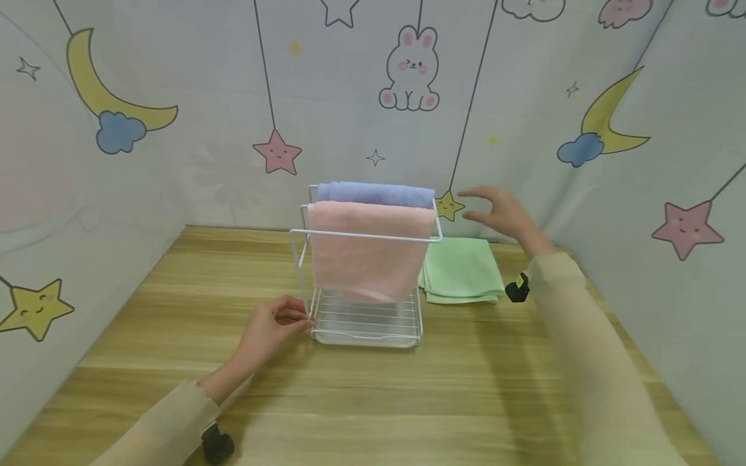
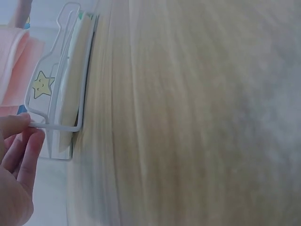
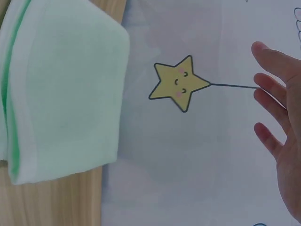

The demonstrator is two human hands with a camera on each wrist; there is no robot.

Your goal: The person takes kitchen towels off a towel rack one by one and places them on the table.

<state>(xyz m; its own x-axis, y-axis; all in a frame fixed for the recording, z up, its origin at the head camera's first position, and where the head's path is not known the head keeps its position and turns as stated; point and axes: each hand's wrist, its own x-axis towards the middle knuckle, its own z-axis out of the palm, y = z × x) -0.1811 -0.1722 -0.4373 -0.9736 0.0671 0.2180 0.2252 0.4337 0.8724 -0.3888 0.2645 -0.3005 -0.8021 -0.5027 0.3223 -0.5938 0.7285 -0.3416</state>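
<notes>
A white wire rack [image 1: 361,336] with a tray base stands on the table. Over its bars hang a pink towel [image 1: 373,252] and, behind that, a blue towel [image 1: 375,193]. My left hand [image 1: 271,331] pinches the rack's wire at the lower front left corner; the left wrist view shows thumb and fingers on the white wire [image 2: 56,126]. To the right of the rack, my right hand [image 1: 500,212] is raised in the air with nothing in it, thumb and fingers apart. Below it lies a folded green towel [image 1: 463,268], seen close in the right wrist view.
The rack stands on a wood-grain table [image 1: 373,401]. White curtain-like walls [image 1: 221,84] printed with stars, moons and a bunny enclose the table at the back and both sides. A small black device [image 1: 517,288] is by the right cuff.
</notes>
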